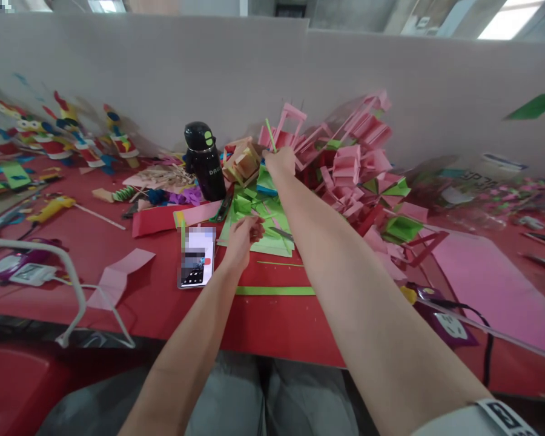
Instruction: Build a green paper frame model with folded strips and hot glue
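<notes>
My right hand (280, 162) reaches out to the back of the table, fingers closed, with a thin green paper strip (269, 133) standing up from them. Just below it lies a bit of blue paper (266, 180). My left hand (245, 235) hovers nearer to me, its fingers curled together over the edge of some light green paper sheets (279, 247); whatever is between them is too small to make out. Loose green scraps (245, 203) are heaped on the sheets. A longer flat green strip (275, 291) lies in front of both hands.
A black bottle (205, 162) and a lit phone (197, 257) stand and lie left of my hands. Folded pink paper pieces (347, 163) pile up at right. A yellow glue gun (52, 209), a white bent frame (72, 272) and a purple power strip (449, 324) are farther out.
</notes>
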Tool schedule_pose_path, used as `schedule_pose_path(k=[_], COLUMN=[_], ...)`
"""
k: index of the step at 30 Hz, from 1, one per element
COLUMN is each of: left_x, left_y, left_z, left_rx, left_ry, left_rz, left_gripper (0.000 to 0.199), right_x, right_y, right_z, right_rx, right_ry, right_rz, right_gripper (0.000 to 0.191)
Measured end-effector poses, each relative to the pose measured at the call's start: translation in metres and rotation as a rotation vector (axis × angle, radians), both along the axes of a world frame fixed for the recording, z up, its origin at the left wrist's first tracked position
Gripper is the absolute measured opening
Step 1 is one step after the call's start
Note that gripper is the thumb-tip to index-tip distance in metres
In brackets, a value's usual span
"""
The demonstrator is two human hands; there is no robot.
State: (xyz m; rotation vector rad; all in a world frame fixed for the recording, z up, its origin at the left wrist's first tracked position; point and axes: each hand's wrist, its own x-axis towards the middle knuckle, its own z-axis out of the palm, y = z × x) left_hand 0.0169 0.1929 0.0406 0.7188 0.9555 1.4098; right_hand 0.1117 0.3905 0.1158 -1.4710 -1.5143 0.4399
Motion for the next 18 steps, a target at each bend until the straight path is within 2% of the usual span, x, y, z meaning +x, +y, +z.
schedule_pose_path(k=[3,7,9,12,14,15,18], left_x=[0.000,0.001,-0.001,-0.007,-0.013,-0.015,-0.020], left_y=[-0.001,-0.003,-0.002,0.002,0.005,0.006,0.006], left_z=[0.000,-0.001,-0.001,0.000,0.002,0.003,0.005], left_rx=[0.017,0.037,0.025,0.009,-0.014,-0.042,-0.072], left_ry=[0.009,0.009,0.001,-0.037,-0.078,-0.130,-0.249], left_rz=[-0.019,-0.033,-0.026,0.044,0.116,0.118,-0.021], left_gripper=[0.020,0.023,0.024,0.018,0.013,0.014,0.031], right_x=[-0.002,0.001,0.006,0.018,0.028,0.033,0.051], right_y=[-0.001,-0.003,-0.012,-0.051,-0.090,-0.111,-0.162], right_z=[0.008,0.029,0.042,0.054,0.050,0.045,0.015], right_rx=[-0.109,0.041,0.095,0.030,-0.071,-0.124,-0.335], right_ry=[0.026,0.057,0.133,0.323,0.466,0.535,0.713], right_rz=[-0.106,-0.068,0.009,0.235,0.422,0.499,0.644], right_gripper=[0.016,0.020,0.026,0.038,0.042,0.043,0.042])
